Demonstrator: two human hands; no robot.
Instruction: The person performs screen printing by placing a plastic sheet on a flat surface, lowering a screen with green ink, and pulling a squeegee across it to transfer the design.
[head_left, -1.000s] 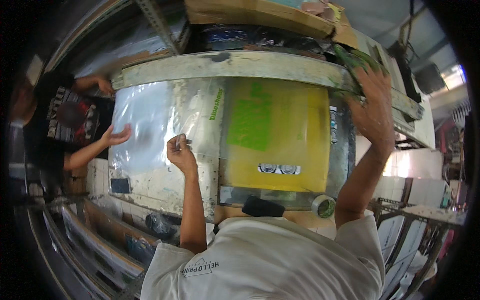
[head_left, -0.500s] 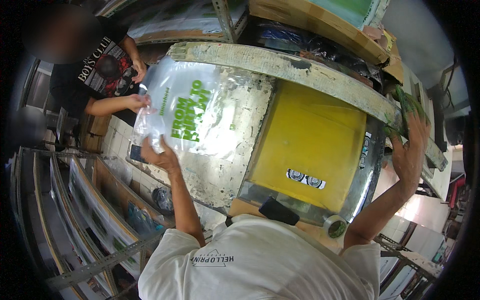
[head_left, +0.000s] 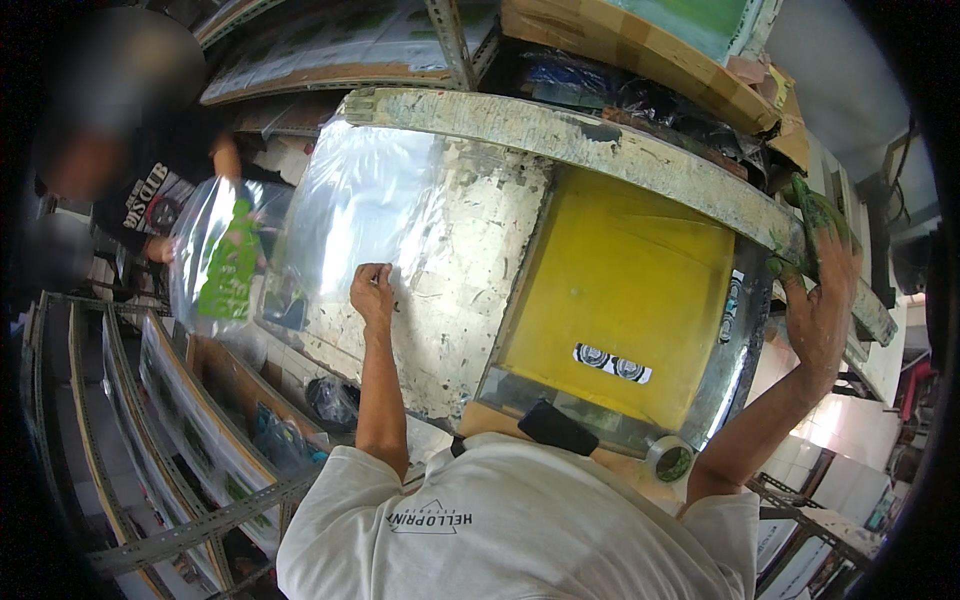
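A clear plastic sheet or bag (head_left: 355, 190) lies on the paint-worn table (head_left: 490, 225). Over its near edge, my left hand (head_left: 372, 298) has its fingers curled and pressed together; whether they pinch the plastic is not clear. On the right, my right hand (head_left: 820, 305) is closed around a green-smeared bar (head_left: 822, 215) at the end of the frame's long beam (head_left: 590, 135). To the left, a co-worker's hand (head_left: 160, 250) holds a clear plastic bag with green print (head_left: 228, 265). The yellow screen (head_left: 615, 290) sits in its frame between my hands.
Near my body lie a black phone (head_left: 557, 424) and a roll of tape (head_left: 669, 458). A rack of upright panels (head_left: 180, 410) stands at the lower left. Beyond the beam are cardboard (head_left: 640, 55) and dark plastic bundles (head_left: 650, 100).
The green-printed bag has left the table and moved left with the co-worker, who has shifted away. My left hand has released it and moved right. My right hand has barely moved.
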